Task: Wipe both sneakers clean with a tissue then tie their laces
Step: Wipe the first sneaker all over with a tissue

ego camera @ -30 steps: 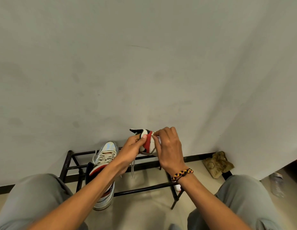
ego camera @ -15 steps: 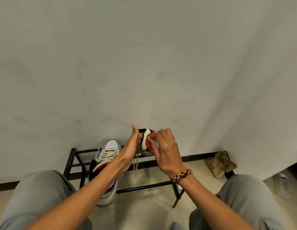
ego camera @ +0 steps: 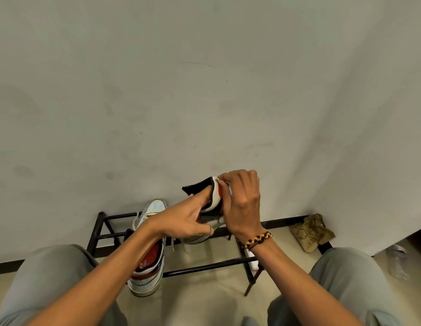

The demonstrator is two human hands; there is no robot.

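My left hand (ego camera: 184, 222) grips a white, red and black sneaker (ego camera: 210, 200) held up in front of the wall, heel end toward me, fingers reaching into its opening. My right hand (ego camera: 240, 203), with a braided bracelet on the wrist, curls round the sneaker's right side and presses a bit of white tissue (ego camera: 230, 190) against it; most of the tissue is hidden under the fingers. The second sneaker (ego camera: 149, 250), white with a red insole and loose laces, rests on the black metal rack (ego camera: 204, 268) below my left forearm.
A grey wall stands close ahead. My knees in grey trousers flank the rack. A crumpled brown bag (ego camera: 310, 231) lies at the rack's right end, a clear plastic bottle (ego camera: 397, 261) on the floor farther right, a small white object (ego camera: 252, 261) under my right wrist.
The held sneaker has tipped so its black collar points left. My left hand has shifted from the side into the shoe's opening. My right hand has slid up along the heel side.
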